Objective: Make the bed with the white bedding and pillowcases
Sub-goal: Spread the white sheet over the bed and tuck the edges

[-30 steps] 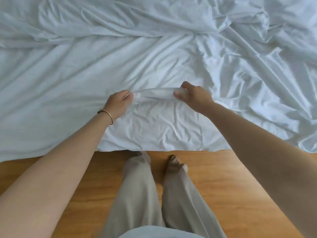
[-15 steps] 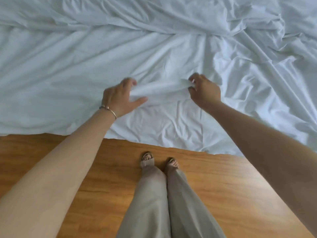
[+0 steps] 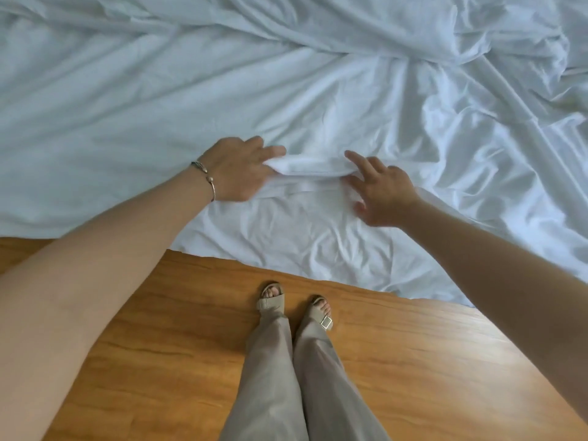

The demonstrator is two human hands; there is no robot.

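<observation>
Both hands are down on the bedding, set apart with a raised fold [image 3: 313, 167] of white cloth running between them. The left hand [image 3: 237, 171] lies on the sheet at the fold's left end, fingers fairly straight, thumb tucked at the cloth; whether it truly pinches the fold is hard to tell. The right hand [image 3: 383, 194] sits at the fold's right end, fingers spread and straight, forefinger stretched along the ridge, gripping nothing. A thin bracelet [image 3: 205, 178] circles the left wrist. The white sheet [image 3: 159, 106] spreads wrinkled across the whole far half, more rumpled to the right, its near edge hanging over the wooden floor [image 3: 159, 345]. Near the bottom, beige trousers [image 3: 286, 377] and sandals [image 3: 270, 299] stand just short of the sheet's edge.
</observation>
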